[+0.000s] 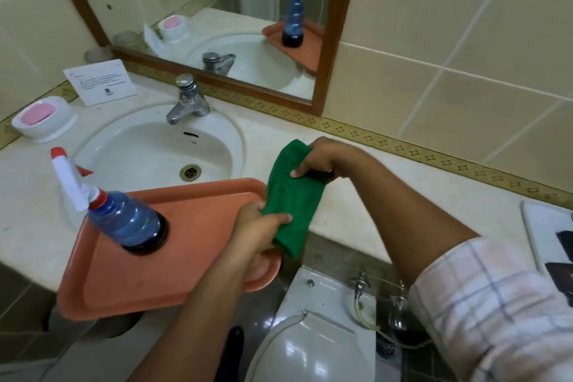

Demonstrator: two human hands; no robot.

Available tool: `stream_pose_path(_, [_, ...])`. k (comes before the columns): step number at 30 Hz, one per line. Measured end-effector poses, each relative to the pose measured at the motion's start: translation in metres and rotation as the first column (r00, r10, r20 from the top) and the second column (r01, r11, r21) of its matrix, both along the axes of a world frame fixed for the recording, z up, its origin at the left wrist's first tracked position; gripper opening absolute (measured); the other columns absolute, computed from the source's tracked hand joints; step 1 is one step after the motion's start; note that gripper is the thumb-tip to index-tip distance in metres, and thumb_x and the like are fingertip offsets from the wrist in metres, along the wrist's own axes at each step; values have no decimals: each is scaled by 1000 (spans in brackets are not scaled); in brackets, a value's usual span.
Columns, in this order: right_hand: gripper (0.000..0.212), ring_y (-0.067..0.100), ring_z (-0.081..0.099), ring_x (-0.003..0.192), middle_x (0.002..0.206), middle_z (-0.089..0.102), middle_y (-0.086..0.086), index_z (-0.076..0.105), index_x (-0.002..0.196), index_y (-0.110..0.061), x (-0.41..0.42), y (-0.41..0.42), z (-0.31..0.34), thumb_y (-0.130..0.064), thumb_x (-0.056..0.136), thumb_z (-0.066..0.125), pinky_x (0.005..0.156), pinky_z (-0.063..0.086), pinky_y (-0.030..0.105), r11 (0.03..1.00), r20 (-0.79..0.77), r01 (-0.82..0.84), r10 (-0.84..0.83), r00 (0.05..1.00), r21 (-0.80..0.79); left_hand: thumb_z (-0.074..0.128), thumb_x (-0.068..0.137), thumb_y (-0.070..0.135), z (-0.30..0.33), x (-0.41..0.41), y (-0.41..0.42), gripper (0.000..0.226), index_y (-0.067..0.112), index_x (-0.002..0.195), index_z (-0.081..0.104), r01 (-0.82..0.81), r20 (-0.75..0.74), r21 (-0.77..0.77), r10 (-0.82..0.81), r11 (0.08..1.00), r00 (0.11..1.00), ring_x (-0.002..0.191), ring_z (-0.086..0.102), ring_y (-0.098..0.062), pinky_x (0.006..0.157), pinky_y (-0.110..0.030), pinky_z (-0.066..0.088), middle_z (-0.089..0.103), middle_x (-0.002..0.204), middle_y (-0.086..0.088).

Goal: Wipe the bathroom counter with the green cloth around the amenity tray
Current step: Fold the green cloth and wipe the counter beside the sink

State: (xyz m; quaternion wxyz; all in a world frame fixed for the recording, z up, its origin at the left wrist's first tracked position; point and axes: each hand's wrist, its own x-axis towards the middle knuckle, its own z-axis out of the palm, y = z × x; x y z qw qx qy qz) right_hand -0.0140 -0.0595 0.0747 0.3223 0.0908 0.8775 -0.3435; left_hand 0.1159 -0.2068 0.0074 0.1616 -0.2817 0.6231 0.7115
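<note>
The pale bathroom counter (356, 183) ran below a framed mirror (198, 9). The green cloth (291, 198) hung stretched just right of the orange tray (192, 260), the right hand (319, 158) pinching its top, the left hand (260, 223) gripping its lower end. A blue spray bottle (124, 217) stood on the tray, which overhung the counter's front edge. Right of the cloth, the counter lay bare.

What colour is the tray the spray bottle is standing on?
The tray is a salmon orange, seen clearly in the head view, with the blue spray bottle on it.
</note>
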Motion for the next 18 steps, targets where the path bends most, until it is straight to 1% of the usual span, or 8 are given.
stream_pose_path(2, [62, 27, 64, 93, 111, 65, 10, 59, 120, -7, -15, 36, 9, -23, 68, 89, 67, 59, 37, 999, -3, 32, -32, 999, 36, 77, 76, 3, -4, -17, 39, 24, 9, 95, 64, 43, -36, 17, -42, 999, 998, 76, 75, -26, 68, -42, 63, 76, 89, -12])
stream_pose_path(5, [67, 30, 61, 99, 115, 64, 12, 59, 121, -5, -29, 77, 6, -26, 66, 90, 77, 58, 41, 982, -91, 81, -67, 994, 170, 79, 73, 30, -14, -40, 81, 31, 18, 97, 63, 225, -90, -251, -255, 941, 963, 86, 70, -19, 72, -31, 59, 72, 100, -2])
stream_pose_path(7, [59, 30, 57, 97, 117, 62, 15, 59, 114, -7, -27, 96, -12, -34, 69, 87, 80, 53, 38, 928, -266, 129, -34, 963, 350, 68, 79, 42, -26, -58, 95, 46, 14, 115, 61, 345, -65, -540, -446, 768, 892, 98, 65, -23, 77, -30, 54, 65, 112, -5])
stream_pose_path(8, [52, 32, 55, 99, 119, 59, 16, 59, 112, -9, -20, 99, -25, -36, 74, 81, 81, 51, 38, 902, -376, 178, -18, 927, 394, 63, 85, 37, -33, -69, 95, 49, 10, 125, 57, 335, -82, -651, -502, 681, 861, 107, 61, -26, 86, -33, 52, 61, 121, -8])
stream_pose_path(11, [50, 35, 49, 124, 138, 52, 18, 55, 132, -10, 3, 81, -71, -33, 88, 60, 101, 42, 42, 926, -593, 284, -85, 801, 250, 51, 93, 8, -51, -116, 84, 54, 8, 145, 41, 270, -110, -852, -658, 448, 745, 138, 39, -28, 114, -38, 32, 42, 152, -12])
stream_pose_path(13, [57, 36, 34, 140, 152, 39, 19, 45, 143, -11, 16, 59, -104, -40, 94, 46, 115, 26, 45, 921, -607, 293, -83, 790, 256, 45, 96, 5, -62, -151, 76, 58, 9, 151, 30, 268, -24, -933, -786, 239, 617, 149, 20, -24, 121, -34, 16, 28, 160, -8])
stream_pose_path(15, [67, 36, 11, 150, 162, 17, 19, 26, 153, -14, 29, 43, -135, -51, 97, 26, 121, 7, 51, 880, -539, 303, -65, 840, 366, 42, 98, 12, -75, -174, 73, 57, 10, 153, 26, 222, 34, -971, -864, 91, 502, 151, 12, -23, 122, -34, 10, 23, 162, -6])
stream_pose_path(18, [70, 36, 3, 151, 164, 9, 17, 13, 156, -19, 24, 47, -161, -56, 97, 11, 120, -1, 56, 833, -543, 295, 8, 840, 469, 38, 98, 19, -90, -183, 71, 56, 11, 152, 27, 136, 23, -990, -894, 43, 448, 151, 13, -23, 122, -35, 6, 24, 162, -6])
